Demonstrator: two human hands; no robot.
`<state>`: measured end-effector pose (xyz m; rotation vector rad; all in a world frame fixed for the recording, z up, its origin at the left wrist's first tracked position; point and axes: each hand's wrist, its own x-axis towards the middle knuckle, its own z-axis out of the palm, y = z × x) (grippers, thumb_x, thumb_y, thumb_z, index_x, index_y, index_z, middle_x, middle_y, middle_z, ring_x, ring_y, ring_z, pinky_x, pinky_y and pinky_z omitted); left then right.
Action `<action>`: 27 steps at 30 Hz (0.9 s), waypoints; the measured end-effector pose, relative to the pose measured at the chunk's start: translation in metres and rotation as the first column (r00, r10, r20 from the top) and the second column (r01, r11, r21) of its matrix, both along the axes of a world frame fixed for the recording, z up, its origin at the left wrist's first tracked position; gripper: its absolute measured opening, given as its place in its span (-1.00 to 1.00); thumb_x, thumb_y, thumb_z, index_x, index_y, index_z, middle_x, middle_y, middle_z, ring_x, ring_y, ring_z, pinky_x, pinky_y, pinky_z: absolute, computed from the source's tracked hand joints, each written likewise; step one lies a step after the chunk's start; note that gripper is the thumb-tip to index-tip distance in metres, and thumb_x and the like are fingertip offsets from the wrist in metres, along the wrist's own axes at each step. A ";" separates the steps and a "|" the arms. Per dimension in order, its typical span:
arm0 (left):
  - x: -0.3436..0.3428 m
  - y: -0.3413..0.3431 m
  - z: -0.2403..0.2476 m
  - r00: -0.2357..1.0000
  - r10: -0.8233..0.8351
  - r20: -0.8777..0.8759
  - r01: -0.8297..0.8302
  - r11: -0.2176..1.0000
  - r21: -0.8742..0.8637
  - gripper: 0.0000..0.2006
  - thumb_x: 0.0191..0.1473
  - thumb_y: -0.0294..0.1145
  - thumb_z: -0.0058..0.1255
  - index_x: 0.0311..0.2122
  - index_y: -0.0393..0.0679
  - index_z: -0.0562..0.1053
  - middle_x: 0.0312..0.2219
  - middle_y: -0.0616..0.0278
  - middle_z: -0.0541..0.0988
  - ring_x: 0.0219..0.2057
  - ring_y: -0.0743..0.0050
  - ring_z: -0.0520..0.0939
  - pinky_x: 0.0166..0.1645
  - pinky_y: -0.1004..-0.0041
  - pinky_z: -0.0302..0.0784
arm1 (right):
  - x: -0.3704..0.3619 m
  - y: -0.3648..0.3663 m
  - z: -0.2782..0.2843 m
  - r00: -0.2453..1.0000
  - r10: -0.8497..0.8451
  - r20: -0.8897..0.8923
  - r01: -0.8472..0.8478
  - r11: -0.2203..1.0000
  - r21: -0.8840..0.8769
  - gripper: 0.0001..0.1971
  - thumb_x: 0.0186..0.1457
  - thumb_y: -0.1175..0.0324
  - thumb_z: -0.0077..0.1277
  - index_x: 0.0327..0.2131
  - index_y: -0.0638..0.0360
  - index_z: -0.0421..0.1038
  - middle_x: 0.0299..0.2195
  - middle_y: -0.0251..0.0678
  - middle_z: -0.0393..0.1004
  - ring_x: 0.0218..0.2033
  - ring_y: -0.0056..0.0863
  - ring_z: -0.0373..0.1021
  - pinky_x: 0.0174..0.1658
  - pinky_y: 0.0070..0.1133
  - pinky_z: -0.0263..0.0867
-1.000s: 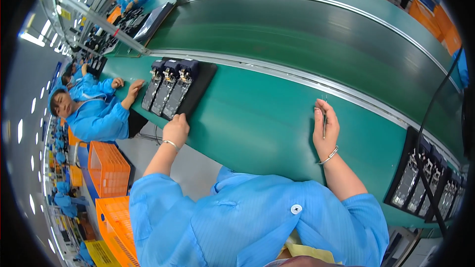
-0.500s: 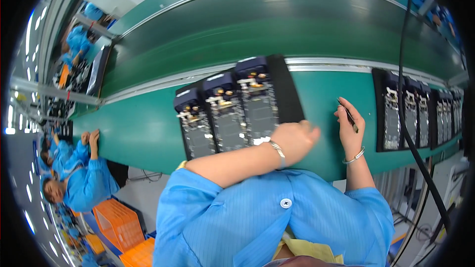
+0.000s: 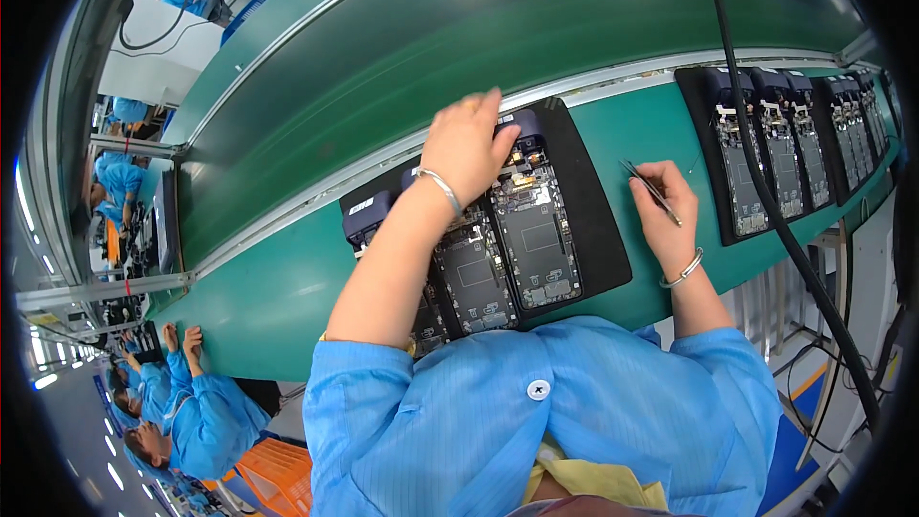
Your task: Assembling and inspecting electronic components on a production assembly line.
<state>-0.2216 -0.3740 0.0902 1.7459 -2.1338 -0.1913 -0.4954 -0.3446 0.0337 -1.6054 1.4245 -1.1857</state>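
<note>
At the green bench (image 3: 287,297), my hands work a black tray (image 3: 584,201) of opened phones (image 3: 536,230).

My left hand (image 3: 469,148) lies loosely cupped on the tray's far end, steadying it; my right hand (image 3: 665,206) pinches tweezers (image 3: 651,191) just beside it.

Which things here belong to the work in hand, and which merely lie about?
In hand:
left hand on black tray of opened phones
right hand holding thin metal tweezers

Lying about:
second black tray of phones
hanging black cable
orange plastic crate
</note>
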 end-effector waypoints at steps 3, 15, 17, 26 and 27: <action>0.011 0.006 0.003 0.998 0.004 -0.061 0.013 0.961 0.275 -0.59 0.11 -0.18 0.05 -0.02 -0.25 0.45 -0.22 0.00 0.57 -0.10 -0.03 0.53 0.01 0.16 0.41 | 0.003 -0.006 -0.009 0.997 0.056 -0.056 -0.062 0.992 -0.112 -0.82 -0.03 0.60 0.17 -0.31 0.28 0.43 -0.39 -0.29 0.50 -0.40 -0.56 0.44 -0.31 -0.64 0.36; 0.006 0.063 -0.011 0.909 -0.397 0.128 0.417 0.872 -0.256 -0.75 -0.16 -0.51 0.10 -0.26 -0.20 0.54 -0.39 0.29 0.46 -0.42 0.36 0.47 -0.37 0.39 0.42 | 0.054 0.018 0.023 0.828 0.195 0.526 -0.297 0.948 0.117 -0.92 0.04 0.60 0.12 -0.39 0.25 0.43 -0.37 -0.30 0.57 -0.36 -0.60 0.49 -0.24 -0.65 0.39; 0.007 0.064 -0.017 0.896 -0.417 0.153 0.442 0.867 -0.230 -0.73 -0.14 -0.49 0.08 -0.23 -0.22 0.54 -0.38 0.30 0.45 -0.43 0.39 0.46 -0.38 0.41 0.41 | 0.062 0.020 0.014 0.888 0.233 0.396 -0.283 0.956 0.072 -0.91 0.01 0.59 0.13 -0.41 0.25 0.42 -0.41 -0.31 0.56 -0.39 -0.58 0.47 -0.28 -0.64 0.37; 0.001 0.064 -0.004 0.834 -0.433 0.343 0.471 0.882 -0.032 -0.71 -0.07 -0.39 0.00 -0.18 -0.17 0.53 -0.38 0.33 0.39 -0.38 0.44 0.43 -0.35 0.44 0.35 | 0.074 0.020 0.010 0.949 0.209 0.235 -0.233 0.969 0.082 -0.90 -0.02 0.56 0.14 -0.47 0.24 0.39 -0.52 -0.33 0.48 -0.48 -0.53 0.42 -0.39 -0.58 0.31; 0.001 0.063 -0.002 0.822 -0.426 0.378 0.465 0.885 -0.013 -0.72 -0.06 -0.38 0.00 -0.20 -0.15 0.53 -0.38 0.34 0.39 -0.38 0.44 0.43 -0.35 0.44 0.34 | 0.075 0.020 0.011 0.951 0.190 0.244 -0.222 0.969 0.109 -0.90 -0.02 0.55 0.14 -0.47 0.24 0.39 -0.51 -0.32 0.49 -0.48 -0.54 0.42 -0.39 -0.58 0.32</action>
